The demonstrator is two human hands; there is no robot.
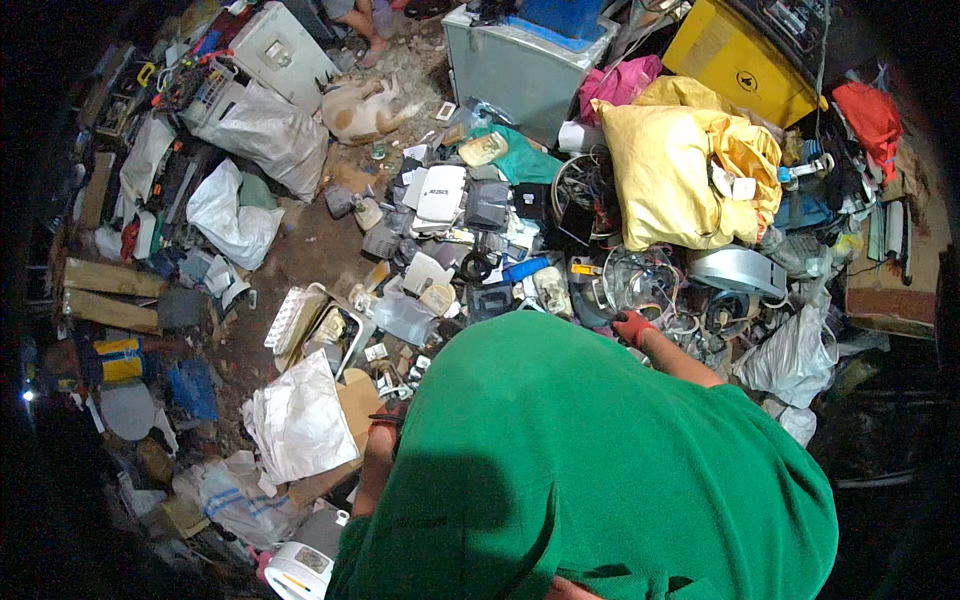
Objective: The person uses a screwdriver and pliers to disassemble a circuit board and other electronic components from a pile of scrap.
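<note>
My left hand (392,428), in a dark red glove, is mostly covered by the green shirt. Its fingers look closed round a thin dark thing (384,417) whose kind does not show. Farther right, my right hand (632,328), in a red glove, reaches into a pile of scrap beside a coil of wires (640,280). Its fingers bend toward the pile, and their tips are too small to make out. Ahead of both hands lie a white flat device (439,196), a grey casing (487,204), a blue piece (526,269) and a clear plastic container (402,318).
A yellow sack (665,175) bulges behind my right hand, near a round silver part (738,272). White sacks (300,415) lie at the left. Farther off are a grey cabinet (510,75), a yellow bin (735,65), a lying dog (360,110) and another person's leg (368,30).
</note>
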